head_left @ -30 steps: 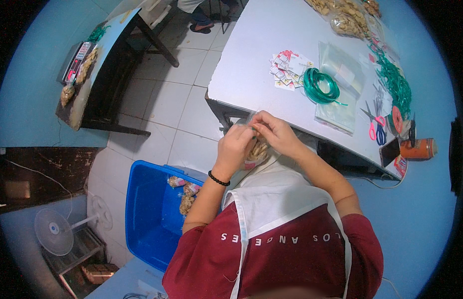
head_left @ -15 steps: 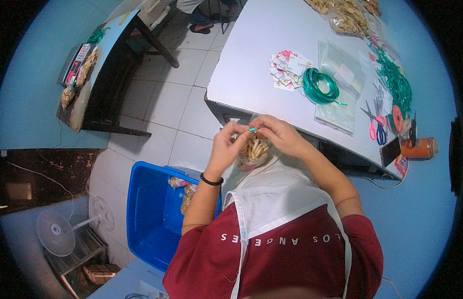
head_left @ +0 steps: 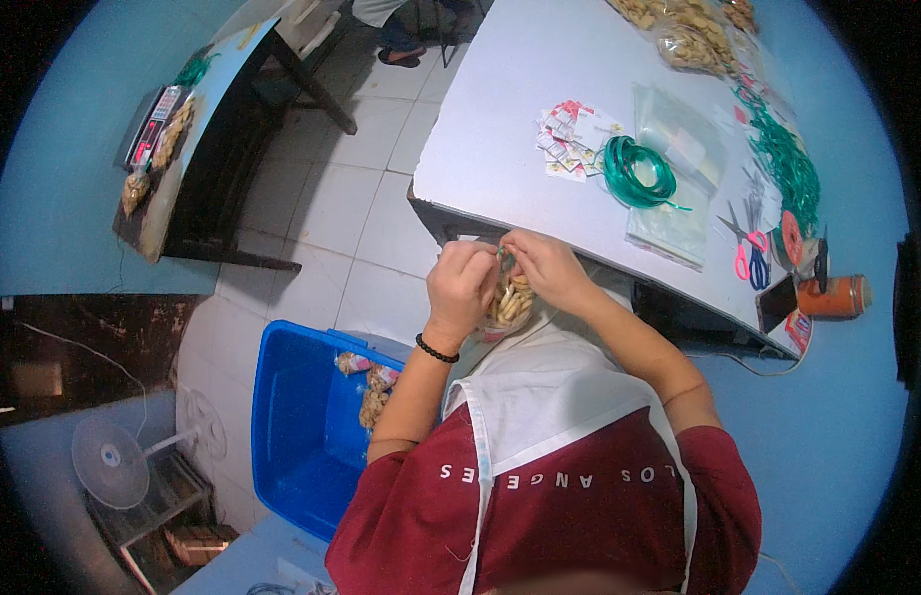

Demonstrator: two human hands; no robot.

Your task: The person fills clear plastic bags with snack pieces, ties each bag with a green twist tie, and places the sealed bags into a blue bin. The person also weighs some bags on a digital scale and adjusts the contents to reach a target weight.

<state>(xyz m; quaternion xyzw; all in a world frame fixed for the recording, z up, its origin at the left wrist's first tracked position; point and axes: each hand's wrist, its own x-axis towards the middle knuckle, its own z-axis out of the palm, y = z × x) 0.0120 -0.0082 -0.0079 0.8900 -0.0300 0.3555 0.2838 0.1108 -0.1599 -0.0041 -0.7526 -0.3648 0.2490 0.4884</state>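
A clear plastic bag of pale, finger-shaped snacks (head_left: 512,302) rests at my lap, in front of the white apron (head_left: 540,397). At its gathered neck is a short green ribbon (head_left: 503,256), mostly covered by fingers. My left hand (head_left: 460,283) is closed at the left of the neck, its fingers pinching the ribbon. My right hand (head_left: 548,266) pinches the ribbon from the other side, thumb and forefinger together. The fingertips of both hands nearly meet over the bag, and the exact loop of the ribbon is hidden.
A blue bin (head_left: 282,426) holding several filled bags stands to my left. On the white table (head_left: 500,119) lie a green ribbon coil (head_left: 637,174), clear bags (head_left: 669,238), labels (head_left: 575,139), scissors (head_left: 746,248) and a phone (head_left: 776,302). A scale (head_left: 155,129) sits on the far-left table.
My left hand has turned, its back now more upward and its fingers curled tighter at the neck. My right hand has shifted slightly left. The green ribbon shows less.
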